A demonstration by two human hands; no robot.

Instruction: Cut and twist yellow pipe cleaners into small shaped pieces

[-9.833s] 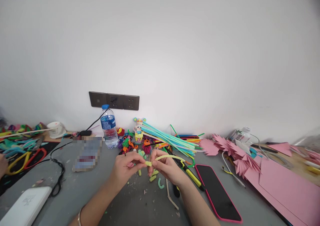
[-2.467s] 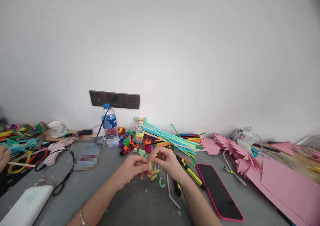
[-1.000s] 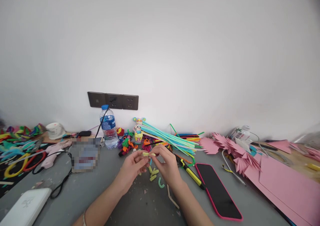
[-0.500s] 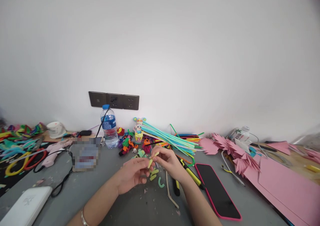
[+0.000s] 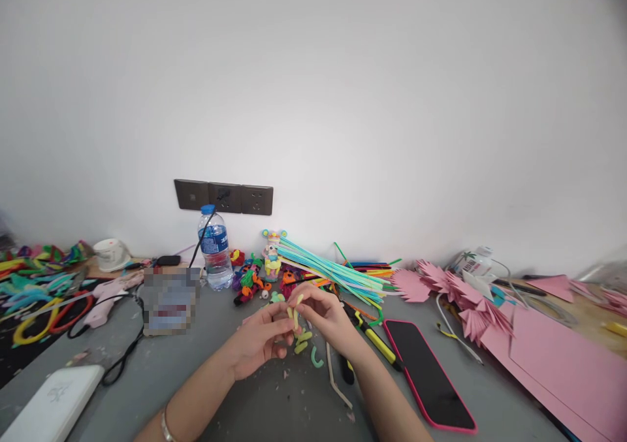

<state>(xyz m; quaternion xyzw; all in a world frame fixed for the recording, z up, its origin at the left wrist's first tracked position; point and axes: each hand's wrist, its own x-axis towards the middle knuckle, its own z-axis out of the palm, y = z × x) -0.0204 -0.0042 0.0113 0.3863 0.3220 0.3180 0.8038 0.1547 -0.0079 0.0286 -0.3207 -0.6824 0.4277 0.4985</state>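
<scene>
Lower centre of the frame: left hand [image 5: 257, 343] and right hand [image 5: 323, 315] pinch pale yellow pieces [image 5: 296, 320] between them; a light, steady grip should prevent flattening.

Place: a handicraft workspace, indoors
Bench [image 5: 279, 412]: grey, strewn with scraps [image 5: 285, 375]
Near middle: cut yellow pipe-cleaner pieces [image 5: 300, 347]
Far middle: a pipe-cleaner bundle [image 5: 333, 268], a small figurine [image 5: 272, 263]
Left: scissors [image 5: 22, 341], a pink glue gun [image 5: 102, 303]
Right: pleated pink paper [image 5: 443, 285], flat pink sheets [image 5: 563, 357]
Far wall [image 5: 343, 102]: white, with a socket panel [image 5: 235, 198]
</scene>
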